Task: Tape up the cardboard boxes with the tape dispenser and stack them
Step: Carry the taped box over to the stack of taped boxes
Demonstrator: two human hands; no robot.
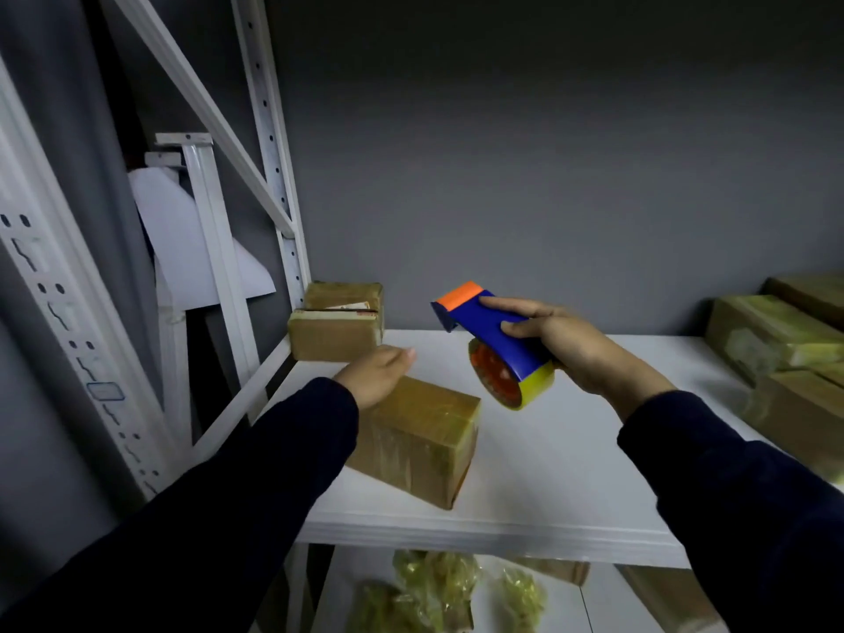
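Observation:
A small taped cardboard box [422, 443] lies on the white shelf [539, 486], near its front left. My left hand [377, 374] rests on the box's far top edge with fingers straight. My right hand [564, 344] grips a blue tape dispenser [491, 333] with an orange tip and a roll of yellowish tape, held in the air above the shelf, just right of the box. Two more small boxes [338, 319] stand stacked at the shelf's back left corner.
Several larger wrapped boxes [776, 344] are piled at the shelf's right end. White metal rack uprights [274, 175] rise at the left. A lower shelf holds crumpled yellowish plastic wrap [438, 587] and another box. A grey wall closes the back.

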